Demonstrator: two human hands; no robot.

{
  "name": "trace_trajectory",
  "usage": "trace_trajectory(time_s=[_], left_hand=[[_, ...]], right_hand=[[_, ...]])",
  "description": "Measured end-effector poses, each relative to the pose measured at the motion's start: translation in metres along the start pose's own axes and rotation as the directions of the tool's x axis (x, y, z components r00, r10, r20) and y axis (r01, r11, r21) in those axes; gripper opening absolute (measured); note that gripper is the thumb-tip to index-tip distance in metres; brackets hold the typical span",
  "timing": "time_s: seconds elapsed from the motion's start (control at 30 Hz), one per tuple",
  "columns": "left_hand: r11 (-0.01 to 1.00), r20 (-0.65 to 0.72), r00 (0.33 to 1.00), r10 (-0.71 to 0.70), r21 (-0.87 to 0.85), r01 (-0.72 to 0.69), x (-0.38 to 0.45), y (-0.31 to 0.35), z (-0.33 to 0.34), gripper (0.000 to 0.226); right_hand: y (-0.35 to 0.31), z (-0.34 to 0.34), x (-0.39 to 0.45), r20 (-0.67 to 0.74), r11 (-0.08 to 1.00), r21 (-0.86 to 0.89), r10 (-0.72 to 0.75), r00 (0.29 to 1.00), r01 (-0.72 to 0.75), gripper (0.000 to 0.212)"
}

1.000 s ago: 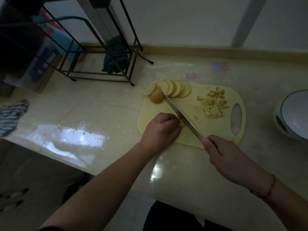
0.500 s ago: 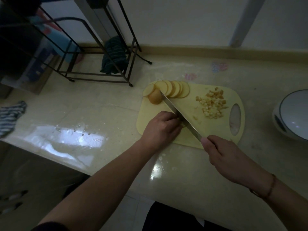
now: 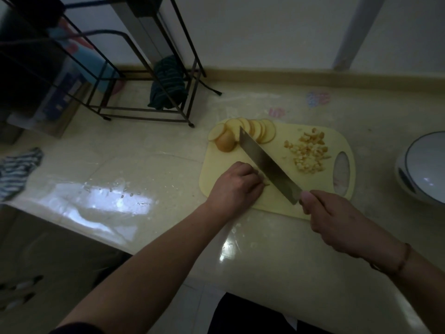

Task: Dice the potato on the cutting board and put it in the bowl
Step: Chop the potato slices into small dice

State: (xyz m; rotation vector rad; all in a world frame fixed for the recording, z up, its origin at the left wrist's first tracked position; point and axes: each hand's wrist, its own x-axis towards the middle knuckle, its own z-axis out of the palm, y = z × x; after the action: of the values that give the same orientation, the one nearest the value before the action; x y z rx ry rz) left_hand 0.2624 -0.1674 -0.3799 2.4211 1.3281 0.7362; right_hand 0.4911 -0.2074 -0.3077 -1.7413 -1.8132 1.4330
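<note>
At frame centre the left hand [image 3: 237, 185] curls over small potato pieces on the cutting board [image 3: 277, 165], and the right hand [image 3: 337, 220] grips the handle of the knife [image 3: 267, 165], whose blade slants between them. Potato slices [image 3: 255, 131] and a potato end [image 3: 225, 142] lie upper left on the board, diced potato [image 3: 307, 154] to the right. The bowl [image 3: 423, 165] sits on the table [image 3: 144, 153] at right edge. A wire rack [image 3: 134, 75] with a dark cloth [image 3: 167, 83] stands upper left; a striped cloth [image 3: 18, 171] lies far left.
</note>
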Motion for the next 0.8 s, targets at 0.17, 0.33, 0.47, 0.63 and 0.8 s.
trace_trajectory(time_s=[0.17,0.33,0.47,0.63,0.8], left_hand=[[1.000,0.009,1.000,-0.021,0.007,0.021,0.000,-0.001,0.004,0.025],[1.000,0.032,0.999,-0.020,0.024,0.019,0.002,-0.003,0.003,0.025],[0.999,0.050,0.999,0.009,0.044,-0.011,0.002,-0.002,-0.001,0.024],[0.998,0.029,0.999,-0.015,0.054,0.013,0.000,0.000,-0.003,0.026],[0.997,0.006,0.998,-0.063,0.051,0.062,-0.007,0.004,-0.004,0.023]], right_hand=[[0.000,0.002,-0.001,-0.003,1.000,-0.009,0.013,1.000,-0.013,0.065],[0.002,0.004,0.003,0.005,0.999,-0.027,-0.026,1.000,0.026,0.062],[0.012,-0.007,-0.003,0.008,0.998,-0.058,-0.027,1.000,0.027,0.060],[0.019,-0.012,-0.017,0.015,1.000,-0.010,0.007,1.000,-0.007,0.061],[0.010,-0.002,-0.029,-0.040,0.999,-0.004,-0.047,0.998,0.046,0.058]])
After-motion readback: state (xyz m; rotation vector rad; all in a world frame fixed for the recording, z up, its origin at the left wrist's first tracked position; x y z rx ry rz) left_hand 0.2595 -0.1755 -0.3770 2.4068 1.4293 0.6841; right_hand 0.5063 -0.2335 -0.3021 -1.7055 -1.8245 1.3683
